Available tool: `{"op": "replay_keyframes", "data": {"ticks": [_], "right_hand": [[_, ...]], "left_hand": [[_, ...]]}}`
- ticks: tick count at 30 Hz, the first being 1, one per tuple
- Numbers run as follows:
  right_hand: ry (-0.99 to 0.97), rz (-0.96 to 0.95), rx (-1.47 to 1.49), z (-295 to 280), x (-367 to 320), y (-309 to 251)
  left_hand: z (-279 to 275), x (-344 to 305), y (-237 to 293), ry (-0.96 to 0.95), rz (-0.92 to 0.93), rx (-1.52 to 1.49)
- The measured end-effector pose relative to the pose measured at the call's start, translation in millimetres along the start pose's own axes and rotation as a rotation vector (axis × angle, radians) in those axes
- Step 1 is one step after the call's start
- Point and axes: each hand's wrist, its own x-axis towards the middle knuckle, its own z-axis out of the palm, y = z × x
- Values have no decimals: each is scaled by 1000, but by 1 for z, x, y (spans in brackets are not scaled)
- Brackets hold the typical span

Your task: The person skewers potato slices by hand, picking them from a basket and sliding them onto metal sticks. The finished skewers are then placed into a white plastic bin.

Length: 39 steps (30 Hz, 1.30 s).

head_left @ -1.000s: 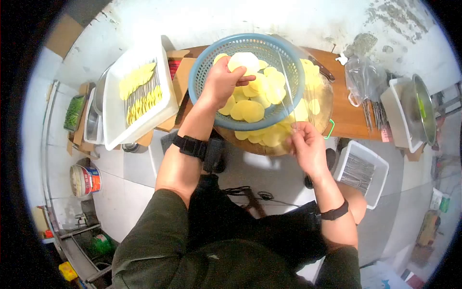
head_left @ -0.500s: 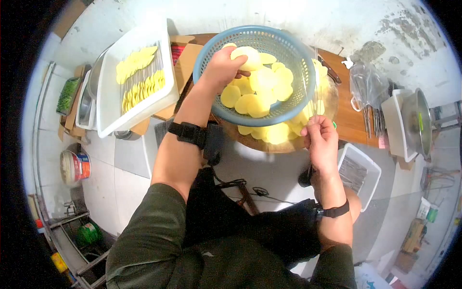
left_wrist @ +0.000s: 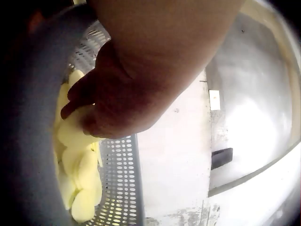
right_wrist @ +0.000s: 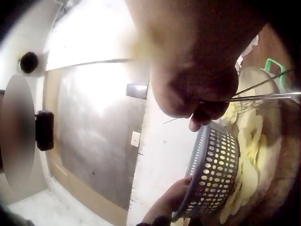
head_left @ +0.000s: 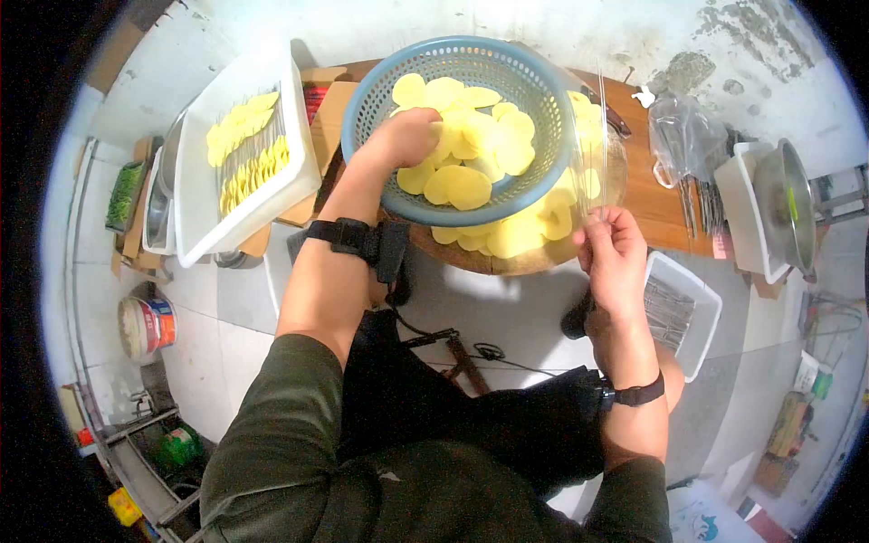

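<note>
My left hand [head_left: 407,138] is inside the blue-grey basket [head_left: 362,172], among round yellow slices [head_left: 466,188]. In the left wrist view, the thumb and fingers of that hand [left_wrist: 127,99] pinch the edge of a pale yellow slice [left_wrist: 73,134]. To the right of the basket, my right hand [head_left: 617,262] pinches thin metal skewers [head_left: 604,136] between thumb and fingertips, their length pointing away from me. The right wrist view shows the skewers [right_wrist: 263,97] sticking out past the curled fingers of the right hand [right_wrist: 197,94].
More slices [head_left: 516,233] lie on a round wooden board [head_left: 614,185] beneath the basket. A white tray [head_left: 195,213] with skewered slices stands left. On the right are a plastic bag [head_left: 679,131], a white bin of skewers [head_left: 701,330] and a metal bowl [head_left: 787,204].
My left hand has lowered into the slices, and the large slice it held up earlier is no longer raised in it. The right hand has moved right with the skewers, which now point more upright.
</note>
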Motion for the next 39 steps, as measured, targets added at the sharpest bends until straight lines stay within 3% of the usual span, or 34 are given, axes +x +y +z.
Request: {"op": "replay_keyframes", "data": {"ticks": [1, 5, 8, 11, 13, 15, 18, 20, 21, 23, 26, 33, 35, 39], "right_hand": [[4, -16, -5, -3, 1, 1], [-5, -34, 33, -7, -1, -4], [20, -78, 67, -13, 1, -11], [21, -108, 81, -18, 3, -21], [29, -124, 100, -19, 4, -27], [34, -130, 106, -23, 5, -27], [56, -138, 113, -28, 2, -28], [74, -143, 121, -34, 0, -29], [66, -158, 115, -36, 0, -30], [62, -173, 122, -40, 0, -32], [68, -183, 117, -44, -1, -35], [68, -166, 148, -42, -3, -35], [64, -165, 149, -39, -3, -35], [67, -162, 116, -38, 1, -31]], "left_hand": [[-1, -3, 4, 46, 20, 123], [-4, -12, 12, -1, -77, 138], [-6, -2, 13, 70, 10, 182], [-4, 18, 26, -24, 29, 252], [5, 40, 41, -205, 54, 346], [15, 54, 45, -187, 101, 339], [26, 75, 43, -330, 35, 413], [23, 75, 21, -13, 98, 227], [17, 78, 14, -1, 95, 207], [0, 69, 17, -78, -99, -62], [-15, 67, -1, -135, -133, -200], [-24, 50, -5, -103, -124, 112], [-23, 46, -8, -3, -17, 240], [-18, 48, -4, 199, 11, 388]]}}
